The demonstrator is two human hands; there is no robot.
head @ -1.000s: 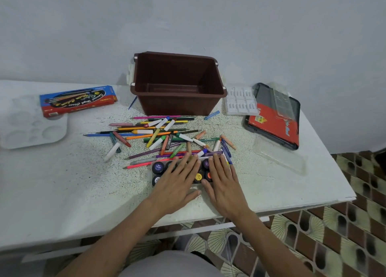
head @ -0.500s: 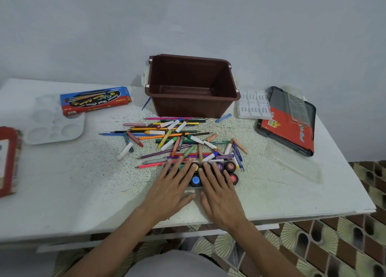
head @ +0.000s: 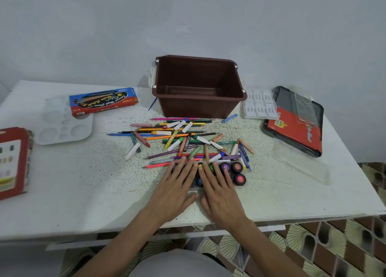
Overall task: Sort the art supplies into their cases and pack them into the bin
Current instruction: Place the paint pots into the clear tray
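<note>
The left hand (head: pixel 175 188) and right hand (head: pixel 219 190) lie flat on a cluster of small round black-lidded paint pots (head: pixel 237 167).
Both hands are side by side, thumbs nearly touching, fingers straight and slightly spread, gripping nothing. Just beyond the fingertips sprawls a loose heap of coloured pencils, crayons and markers (head: pixel 183 139), and farther beyond it stands the open brown plastic bin (head: pixel 198 108). A blue-and-red cardboard pencil box (head: pixel 103 100) lies well beyond the left hand, and a flat red-and-black case (head: pixel 296 128) well beyond the right.
</note>
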